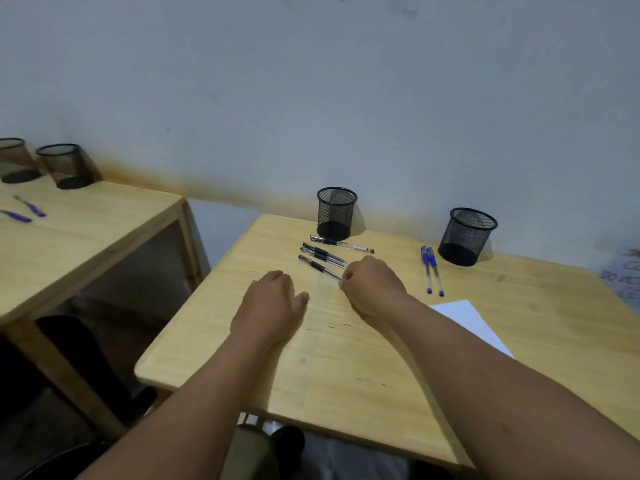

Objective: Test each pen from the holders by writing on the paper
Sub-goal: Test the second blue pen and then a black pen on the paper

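- My right hand point(372, 287) is curled on the wooden desk point(346, 358), fingertips pinching the near end of the nearest black pen point(318, 267), which lies flat on the wood
- My left hand point(272, 306) rests palm down on the desk just left of it, fingers bent under at the front; I cannot tell whether they hold anything
- Two more black pens point(323, 253) lie side by side just behind the pinched one, and a fourth black pen point(341, 244) lies beyond them, right in front of the left mesh holder point(336, 213)
- The right mesh holder point(467, 235) stands upright near the wall, well apart from the left one
- Two blue pens point(431, 270) lie together, touching, just left of the right holder
- The white paper point(467, 320) lies flat to my right, partly under my right forearm
- A second desk point(86, 230) on the far left carries two tilted mesh cups point(65, 166) and two purple pens point(26, 209)
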